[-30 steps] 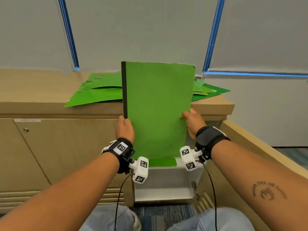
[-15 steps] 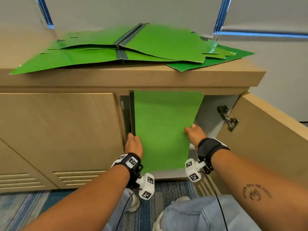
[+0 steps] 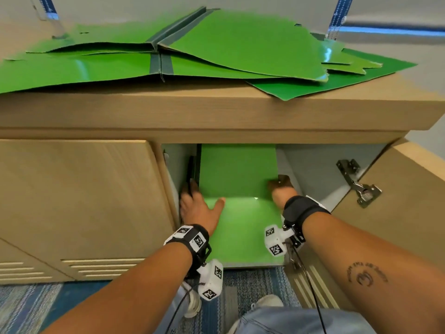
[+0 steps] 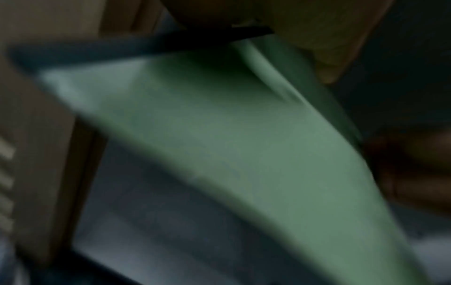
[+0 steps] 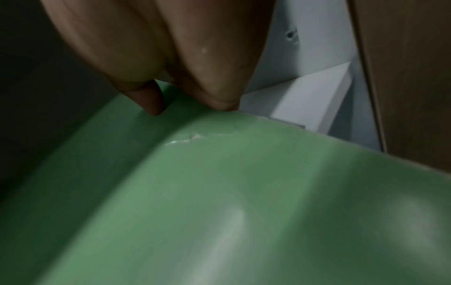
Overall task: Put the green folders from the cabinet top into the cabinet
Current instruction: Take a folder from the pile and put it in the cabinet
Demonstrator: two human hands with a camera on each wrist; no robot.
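Note:
One green folder (image 3: 238,186) with a dark spine lies half inside the open cabinet compartment (image 3: 310,169), its near end sticking out. My left hand (image 3: 196,204) grips its left edge at the spine, thumb on top. At the right edge my right hand (image 3: 280,189) holds it, fingers curled over the edge. The left wrist view shows the folder (image 4: 219,135) and the dark spine under my left hand (image 4: 317,38), blurred. In the right wrist view the fingertips (image 5: 214,86) press on the folder (image 5: 219,192). Several more green folders (image 3: 216,49) lie spread on the cabinet top (image 3: 216,112).
The compartment's door (image 3: 404,213) stands swung open to the right, with a metal hinge (image 3: 358,184) on its inside. A closed door (image 3: 79,201) flanks the opening on the left. Blue striped carpet (image 3: 29,307) and my knees are below.
The folder has come down from upright in front of the cabinet top and gone deeper into the opening. Both hands moved forward with it, and the head view came closer.

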